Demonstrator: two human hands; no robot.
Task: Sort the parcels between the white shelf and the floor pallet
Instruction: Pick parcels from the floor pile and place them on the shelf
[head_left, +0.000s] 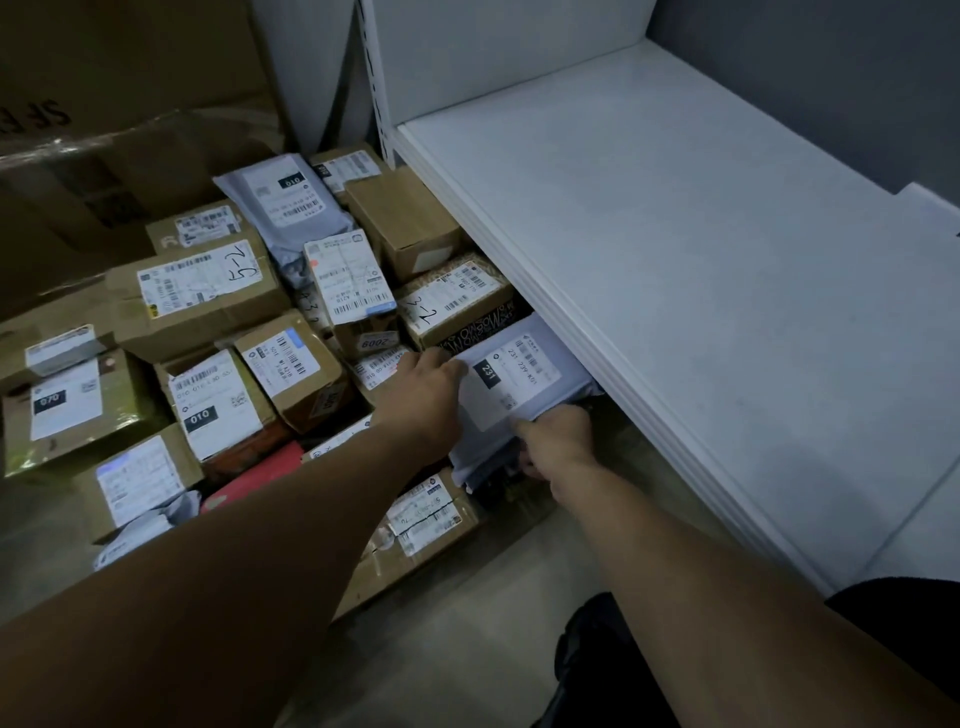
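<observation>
While both arms reach down beside the shelf, the left hand curls its fingers over the left edge of the mailer and the right hand pinches its near edge. It lies atop the floor boxes, partly under the shelf.

I have one head-worn wide-angle view, facing forward and down. It looks closely over the white shelf and the parcels.
</observation>
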